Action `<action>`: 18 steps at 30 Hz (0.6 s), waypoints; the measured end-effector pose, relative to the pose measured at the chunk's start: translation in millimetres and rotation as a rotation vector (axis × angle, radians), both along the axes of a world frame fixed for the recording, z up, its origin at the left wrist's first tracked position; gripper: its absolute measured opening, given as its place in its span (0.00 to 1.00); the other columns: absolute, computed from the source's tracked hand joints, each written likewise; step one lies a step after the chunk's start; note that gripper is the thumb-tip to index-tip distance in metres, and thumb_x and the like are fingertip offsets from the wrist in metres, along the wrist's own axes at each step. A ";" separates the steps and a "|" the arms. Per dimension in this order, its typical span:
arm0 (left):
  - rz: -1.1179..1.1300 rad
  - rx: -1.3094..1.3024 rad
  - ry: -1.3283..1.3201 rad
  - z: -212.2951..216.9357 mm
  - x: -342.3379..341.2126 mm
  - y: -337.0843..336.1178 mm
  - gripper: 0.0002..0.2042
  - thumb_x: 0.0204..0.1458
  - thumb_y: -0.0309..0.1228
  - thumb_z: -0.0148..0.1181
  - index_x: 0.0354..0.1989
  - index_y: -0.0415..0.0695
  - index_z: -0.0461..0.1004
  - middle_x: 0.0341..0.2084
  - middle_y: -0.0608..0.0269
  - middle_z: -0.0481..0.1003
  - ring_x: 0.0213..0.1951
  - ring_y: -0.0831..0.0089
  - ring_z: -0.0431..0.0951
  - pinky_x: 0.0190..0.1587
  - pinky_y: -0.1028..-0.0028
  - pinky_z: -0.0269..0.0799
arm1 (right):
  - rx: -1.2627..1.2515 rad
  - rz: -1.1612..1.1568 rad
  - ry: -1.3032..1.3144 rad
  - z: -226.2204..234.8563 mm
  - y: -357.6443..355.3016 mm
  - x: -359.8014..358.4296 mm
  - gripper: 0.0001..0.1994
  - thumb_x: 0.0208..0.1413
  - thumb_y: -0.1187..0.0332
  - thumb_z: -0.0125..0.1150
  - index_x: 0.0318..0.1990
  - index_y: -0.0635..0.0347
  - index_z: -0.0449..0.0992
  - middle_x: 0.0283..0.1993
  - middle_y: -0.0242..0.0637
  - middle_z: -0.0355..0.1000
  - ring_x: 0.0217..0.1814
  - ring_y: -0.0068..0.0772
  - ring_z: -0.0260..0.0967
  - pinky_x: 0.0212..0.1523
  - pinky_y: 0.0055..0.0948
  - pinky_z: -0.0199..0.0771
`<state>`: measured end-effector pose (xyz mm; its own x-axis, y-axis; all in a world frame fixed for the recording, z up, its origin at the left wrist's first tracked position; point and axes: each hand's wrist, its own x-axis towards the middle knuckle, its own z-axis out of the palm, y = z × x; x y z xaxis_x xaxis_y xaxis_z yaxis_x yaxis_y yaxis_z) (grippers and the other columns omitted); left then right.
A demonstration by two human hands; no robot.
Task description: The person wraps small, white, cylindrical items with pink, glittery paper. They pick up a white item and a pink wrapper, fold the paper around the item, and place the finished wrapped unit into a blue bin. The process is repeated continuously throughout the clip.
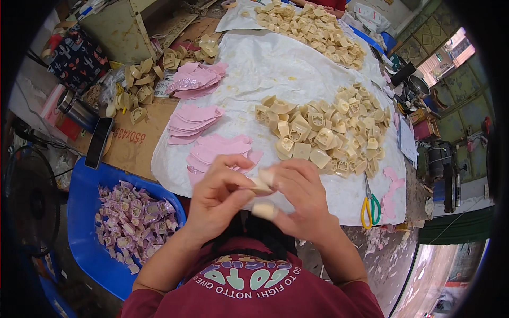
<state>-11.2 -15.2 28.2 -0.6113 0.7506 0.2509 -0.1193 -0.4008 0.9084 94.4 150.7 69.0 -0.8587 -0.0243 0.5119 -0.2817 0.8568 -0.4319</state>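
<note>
Both hands mid-air, just off the near edge of the surface. Left hand (218, 196): thumb and fingers pinching a small beige piece (260, 186). Right hand (301, 195): fingertips on the same piece from the other side, pale wraps on thumb and index. So both grasping, one shared part, held in front of the torso. Piece is blurred and part-covered by fingers; can't tell its facing or whether pink is on it.

Surface is covered by a white sheet (254, 69). Pink cutouts along its left edge, three stacks: the near one (222, 151) just beyond the left hand, a middle one (193, 123), a far one (196, 79) with some glitter. Right of centre: big heap of hollow beige parts (328, 130), jumbled, some cavity up. Scissors (368, 197) by the near right corner, blades toward the heap, yellow and green handles at the near edge. Pink offcut strip (391, 193) just right of them.

Far edge: second beige heap (313, 32), red sleeve (333, 4) of another person behind it.

Left of the sheet: cardboard (135, 142) with phone (99, 143) at its near left corner, steel flask (77, 108) close by. Below the near left corner: blue tub (79, 222), pink-and-beige pieces (135, 220) loose inside.
</note>
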 end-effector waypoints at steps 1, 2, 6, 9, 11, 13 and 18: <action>0.062 0.030 0.056 1.4 -0.4 -0.7 0.07 0.52 0.17 0.56 0.39 0.39 0.72 0.54 0.53 0.60 0.44 0.76 0.71 0.46 0.76 0.69 | -0.127 -0.082 0.042 2.3 -1.1 0.2 0.25 0.42 0.65 0.72 0.47 0.67 0.71 0.49 0.46 0.72 0.52 0.42 0.68 0.54 0.38 0.63; 0.124 0.061 0.113 4.2 -0.6 -1.5 0.08 0.51 0.16 0.56 0.38 0.39 0.73 0.54 0.51 0.60 0.44 0.75 0.72 0.46 0.75 0.70 | -0.254 -0.164 0.085 4.3 -3.4 2.3 0.28 0.43 0.65 0.72 0.51 0.69 0.69 0.53 0.47 0.70 0.55 0.43 0.66 0.57 0.38 0.63; 0.161 0.114 0.447 7.3 6.1 -3.2 0.09 0.48 0.14 0.59 0.37 0.39 0.74 0.57 0.44 0.59 0.43 0.67 0.77 0.44 0.72 0.73 | -1.277 -0.079 -0.111 -26.7 -11.3 14.8 0.39 0.46 0.61 0.71 0.64 0.66 0.59 0.63 0.49 0.62 0.65 0.42 0.61 0.62 0.40 0.62; 0.199 0.112 0.603 13.3 8.0 -5.7 0.11 0.43 0.14 0.62 0.36 0.39 0.75 0.47 0.44 0.70 0.43 0.59 0.79 0.41 0.69 0.76 | -1.475 0.126 -0.109 -26.1 -12.1 22.5 0.21 0.54 0.71 0.62 0.55 0.70 0.69 0.55 0.50 0.71 0.57 0.39 0.69 0.59 0.36 0.67; 0.229 0.074 0.707 16.5 7.9 -8.4 0.12 0.41 0.14 0.63 0.36 0.39 0.75 0.42 0.46 0.74 0.41 0.58 0.79 0.40 0.69 0.76 | -1.540 0.188 -0.100 -26.3 -12.0 24.8 0.15 0.57 0.74 0.58 0.51 0.71 0.73 0.50 0.50 0.74 0.54 0.37 0.71 0.58 0.33 0.68; 0.291 0.070 0.726 20.2 9.7 -6.7 0.13 0.39 0.14 0.64 0.36 0.38 0.75 0.38 0.47 0.76 0.39 0.57 0.79 0.38 0.69 0.76 | -1.644 0.175 -0.130 -17.3 -14.7 25.3 0.12 0.58 0.75 0.56 0.47 0.71 0.75 0.46 0.50 0.76 0.52 0.37 0.73 0.57 0.33 0.68; 0.387 0.009 0.886 10.2 8.4 0.6 0.14 0.36 0.13 0.63 0.34 0.36 0.75 0.38 0.46 0.75 0.36 0.57 0.79 0.34 0.69 0.76 | -1.524 -0.005 -0.160 -10.5 -24.9 25.3 0.13 0.58 0.76 0.54 0.49 0.71 0.75 0.49 0.50 0.74 0.54 0.35 0.72 0.56 0.30 0.68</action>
<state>-2.8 -14.6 38.5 -0.4019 0.5328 0.7447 0.7493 -0.2760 0.6019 119.7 125.9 58.5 -0.9039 0.4250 -0.0482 -0.1471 -0.4147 -0.8980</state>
